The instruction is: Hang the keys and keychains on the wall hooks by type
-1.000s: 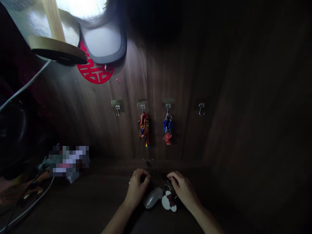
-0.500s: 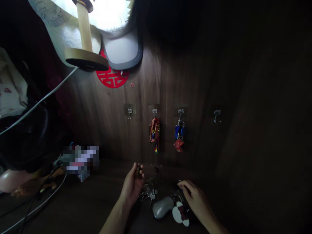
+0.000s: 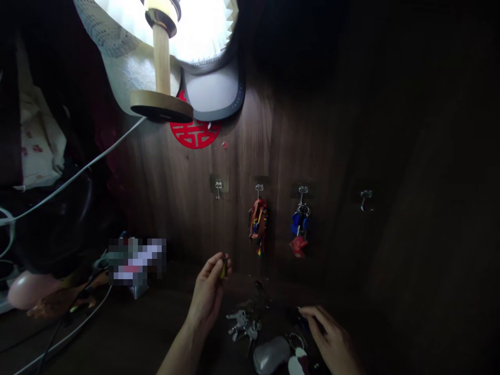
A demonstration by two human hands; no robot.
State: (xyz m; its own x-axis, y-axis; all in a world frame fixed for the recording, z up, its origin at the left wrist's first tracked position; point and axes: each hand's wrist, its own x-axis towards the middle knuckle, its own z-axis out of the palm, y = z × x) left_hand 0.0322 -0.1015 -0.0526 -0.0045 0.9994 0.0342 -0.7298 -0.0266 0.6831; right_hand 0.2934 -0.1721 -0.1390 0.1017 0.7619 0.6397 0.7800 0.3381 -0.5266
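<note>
My left hand point(image 3: 211, 284) is closed in a pinch on a small dark and yellow object point(image 3: 223, 269); its exact kind is too dim to tell. Below and to the right of it lies a bunch of silver keys point(image 3: 244, 325). My right hand point(image 3: 330, 336) has its fingers curled together at a dark thing with a shiny tip, mostly lost in shadow. Between the hands, a grey rounded case point(image 3: 272, 355) rests by a metal ring point(image 3: 298, 341) and a white mouse-ear-shaped tag point(image 3: 299, 362). A dark slim item point(image 3: 262, 292) lies behind the keys.
On the wooden back panel are an unused left hook point(image 3: 219, 190), a red strap bundle point(image 3: 258, 224), blue and red keyrings point(image 3: 300, 226) and a right hook point(image 3: 366, 200). A lit lamp point(image 3: 161, 67) is upper left, beside a cap point(image 3: 213, 91). A white cable point(image 3: 86, 164) runs left.
The view has shifted, so the scene sits further right and lower. My left hand has risen and moved left relative to the hooks, uncovering more of the silver keys. My right hand stays in place.
</note>
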